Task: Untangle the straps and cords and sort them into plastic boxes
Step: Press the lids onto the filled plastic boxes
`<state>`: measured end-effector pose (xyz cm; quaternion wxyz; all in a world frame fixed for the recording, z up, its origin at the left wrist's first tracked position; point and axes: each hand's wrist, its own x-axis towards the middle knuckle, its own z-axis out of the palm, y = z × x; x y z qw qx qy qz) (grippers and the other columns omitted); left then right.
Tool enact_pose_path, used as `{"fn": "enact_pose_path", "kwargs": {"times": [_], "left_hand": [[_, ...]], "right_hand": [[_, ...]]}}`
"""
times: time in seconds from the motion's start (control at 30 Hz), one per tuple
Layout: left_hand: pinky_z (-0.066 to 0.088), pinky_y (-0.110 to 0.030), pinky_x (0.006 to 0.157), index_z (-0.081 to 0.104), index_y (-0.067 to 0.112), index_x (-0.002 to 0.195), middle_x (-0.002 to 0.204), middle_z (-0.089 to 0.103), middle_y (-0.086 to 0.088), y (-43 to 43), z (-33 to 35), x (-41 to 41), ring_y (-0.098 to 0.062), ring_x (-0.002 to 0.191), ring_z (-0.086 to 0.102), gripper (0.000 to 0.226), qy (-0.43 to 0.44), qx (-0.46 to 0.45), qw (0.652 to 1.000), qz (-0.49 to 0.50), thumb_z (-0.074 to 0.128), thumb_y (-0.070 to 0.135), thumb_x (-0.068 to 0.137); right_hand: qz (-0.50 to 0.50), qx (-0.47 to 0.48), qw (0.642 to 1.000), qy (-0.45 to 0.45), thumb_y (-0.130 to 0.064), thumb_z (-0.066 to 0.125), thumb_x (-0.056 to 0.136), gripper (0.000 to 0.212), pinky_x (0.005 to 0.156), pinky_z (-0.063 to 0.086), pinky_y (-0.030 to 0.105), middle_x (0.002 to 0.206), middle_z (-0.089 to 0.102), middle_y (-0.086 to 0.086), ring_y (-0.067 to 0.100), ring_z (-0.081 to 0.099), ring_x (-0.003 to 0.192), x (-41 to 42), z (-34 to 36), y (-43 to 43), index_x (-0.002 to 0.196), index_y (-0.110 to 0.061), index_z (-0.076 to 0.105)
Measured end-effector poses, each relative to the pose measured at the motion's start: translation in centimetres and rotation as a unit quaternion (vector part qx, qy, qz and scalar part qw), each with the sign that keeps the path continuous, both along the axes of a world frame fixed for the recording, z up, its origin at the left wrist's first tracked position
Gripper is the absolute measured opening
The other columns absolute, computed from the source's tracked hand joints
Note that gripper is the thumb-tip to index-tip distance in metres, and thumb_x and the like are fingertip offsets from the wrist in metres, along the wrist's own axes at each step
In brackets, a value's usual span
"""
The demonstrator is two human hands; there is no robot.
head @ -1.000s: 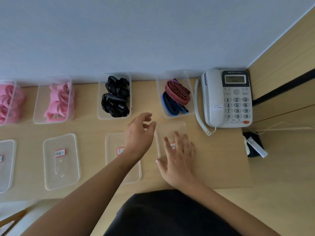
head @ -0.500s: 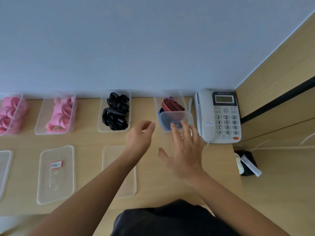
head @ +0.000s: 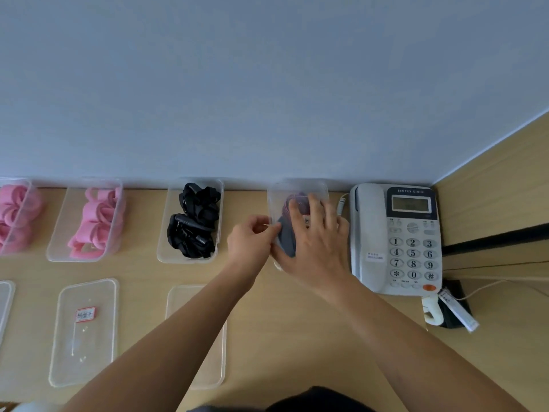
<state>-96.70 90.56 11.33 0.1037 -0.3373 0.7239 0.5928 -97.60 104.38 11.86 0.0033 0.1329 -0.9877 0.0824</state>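
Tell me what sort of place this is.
Probably an office desk used as a sorting station: a corded phone, a wooden desk against a plain wall, and clear boxes of straps with labelled lids in front.

Lids [head: 84, 331] before boxes [head: 190, 251]; phone [head: 395, 237] right.

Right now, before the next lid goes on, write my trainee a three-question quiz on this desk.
1. True or false: the box of black straps has its lid on.
2. What stands just right of the clear box whose lid the right hand presses? A) telephone B) kettle C) lamp
3. Fill in: the straps next left of the black ones are ___.
Key: 1 false; 2 A; 3 pink.
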Motion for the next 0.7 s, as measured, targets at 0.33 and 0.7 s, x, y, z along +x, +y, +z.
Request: {"fn": "enact_pose_path", "kwargs": {"times": [0.33, 0.7], "left_hand": [[0.063, -0.04, 0.071, 0.076, 0.018, 0.094, 0.082, 0.074, -0.004, -1.0, 1.0, -0.7, -0.023, 0.075, 0.07, 0.003, 0.003, -0.08, 0.996, -0.047, 0.075, 0.017, 0.092], [0.062, -0.051, 0.081, 0.073, 0.038, 0.083, 0.078, 0.075, 0.002, -2.1, 1.9, 0.9, -0.028, 0.083, 0.072, 0.022, 0.008, -0.138, 0.985, -0.103, 0.069, 0.02, 0.096]], "right_hand": [[0.04, -0.135, 0.988, 0.056, -0.051, 0.059, 0.091, 0.046, 0.097, 0.043, 0.05, 0.126, 0.057, 0.011, 0.035, 0.05, 0.12, -2.3, -1.6, 2.3, 0.126, -0.024, 0.067], [0.048, -0.164, 0.985, -0.018, -0.042, 0.057, 0.098, 0.05, 0.12, 0.025, 0.046, 0.158, 0.033, 0.021, 0.038, 0.019, 0.151, 0.4, -1.5, 0.7, 0.142, -0.018, 0.055]]}}
